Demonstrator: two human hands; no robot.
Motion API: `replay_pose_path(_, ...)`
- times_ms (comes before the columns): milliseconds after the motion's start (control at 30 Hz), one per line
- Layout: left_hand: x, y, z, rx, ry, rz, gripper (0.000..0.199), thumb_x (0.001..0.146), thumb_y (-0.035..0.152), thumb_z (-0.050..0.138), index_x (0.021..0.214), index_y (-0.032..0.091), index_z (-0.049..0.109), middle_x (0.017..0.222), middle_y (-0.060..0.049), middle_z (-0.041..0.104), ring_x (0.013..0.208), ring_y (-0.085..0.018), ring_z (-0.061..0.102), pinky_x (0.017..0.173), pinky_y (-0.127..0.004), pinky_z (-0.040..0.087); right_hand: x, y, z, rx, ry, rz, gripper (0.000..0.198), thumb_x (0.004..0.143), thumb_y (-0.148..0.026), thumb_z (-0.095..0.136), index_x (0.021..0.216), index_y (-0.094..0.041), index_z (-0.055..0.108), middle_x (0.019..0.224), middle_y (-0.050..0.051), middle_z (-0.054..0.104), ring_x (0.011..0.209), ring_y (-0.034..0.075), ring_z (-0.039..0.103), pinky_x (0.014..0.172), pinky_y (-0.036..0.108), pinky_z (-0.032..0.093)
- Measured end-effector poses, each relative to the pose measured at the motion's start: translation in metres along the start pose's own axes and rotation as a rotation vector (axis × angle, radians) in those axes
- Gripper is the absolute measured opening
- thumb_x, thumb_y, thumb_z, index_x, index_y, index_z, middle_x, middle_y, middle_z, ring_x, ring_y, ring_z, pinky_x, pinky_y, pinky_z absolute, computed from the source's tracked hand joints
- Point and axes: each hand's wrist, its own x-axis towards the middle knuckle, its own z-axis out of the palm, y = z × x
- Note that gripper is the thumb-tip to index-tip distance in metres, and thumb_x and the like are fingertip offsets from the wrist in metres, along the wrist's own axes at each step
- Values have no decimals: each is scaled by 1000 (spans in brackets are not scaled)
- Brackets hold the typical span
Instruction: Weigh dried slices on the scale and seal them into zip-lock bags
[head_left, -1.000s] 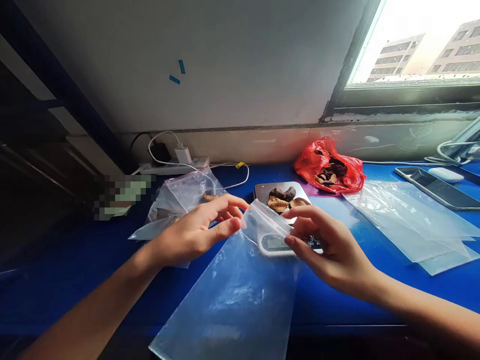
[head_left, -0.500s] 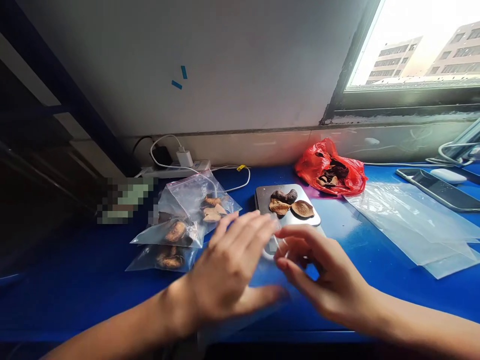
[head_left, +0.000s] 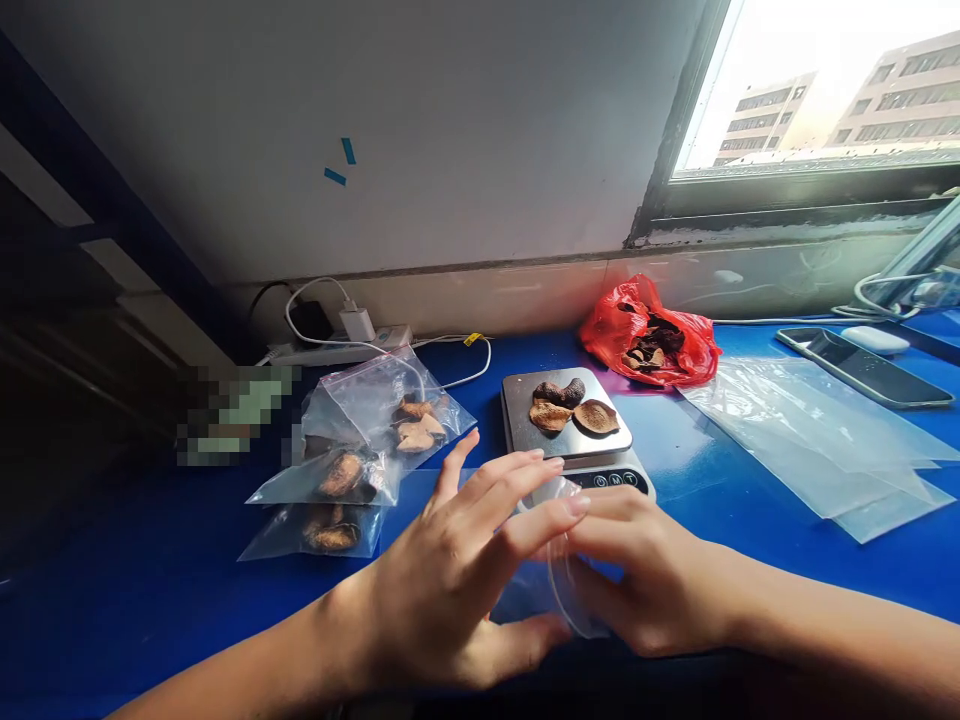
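A clear plastic zip bag [head_left: 568, 585] is between my two hands, low in front of the scale, its mouth facing right. My left hand [head_left: 450, 585] has it between index finger and thumb, with the other fingers stretched out. On the right edge of the bag, my right hand [head_left: 656, 575] has its fingers closed, partly hidden behind the film. Just beyond the hands stands a kitchen scale [head_left: 559, 448] with a steel plate and buttons. On it lie several dried brown pieces [head_left: 596, 417], some curled and dark, others flat and tan.
Filled zip bags [head_left: 341, 480] with dried pieces overlap on the left. A red plastic bag [head_left: 615, 345] with more dried pieces stands open by the wall. Flat clear bags [head_left: 810, 440] and a phone [head_left: 862, 367] lie right. A power strip [head_left: 337, 350] sits back left on the blue table.
My hands have come closer together and lower, and the bag's mouth now shows between them. The scale's buttons have come into view. The whole view has shifted slightly.
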Motion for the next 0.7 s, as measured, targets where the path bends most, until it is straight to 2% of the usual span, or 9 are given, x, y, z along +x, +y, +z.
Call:
replay_pose_path(67,0,1,1,1,-17,33,75,82,33,69,141,23,23,142,-20,50,136,-34,43,114,-65,11,1,1,5,-72,-73,-71,18,80,-5,48,72,-19,57,81,7,70,81,16,66,77,27,54)
replay_pose_path(133,0,1,2,-13,-43,48,76,82,35,70,140,23,23,141,-20,52,135,-34,44,115,-66,9,2,0,8,-117,-129,-118,17,79,-5,51,71,-18,59,85,8,72,85,18,67,82,29,54)
replay_pose_path(233,1,0,2,-24,-86,53,88,77,46,75,142,23,20,142,-23,50,135,-37,45,112,-70,13,4,-3,7,-168,-147,-160,12,80,-14,57,86,-15,68,96,13,73,91,22,68,84,32,55)
replay_pose_path(400,1,-3,0,24,-70,41,103,68,58,79,143,19,20,144,-29,44,135,-42,42,109,-73,19,4,-6,-3,-171,-122,-146,28,82,-21,59,106,-11,69,122,17,66,117,26,60,104,39,46)
replay_pose_path(567,2,-5,0,98,-84,29,103,64,53,82,144,20,25,144,-25,46,134,-42,43,108,-73,22,-4,4,0,-203,-85,-110,36,82,-25,67,117,-16,64,117,11,69,122,22,57,108,36,43)
replay_pose_path(700,1,-6,2,108,-54,29,89,72,42,78,142,23,26,143,-23,48,132,-40,47,106,-72,28,-1,5,4,-233,9,-192,28,82,-16,63,110,-15,64,108,9,72,111,20,63,102,32,47)
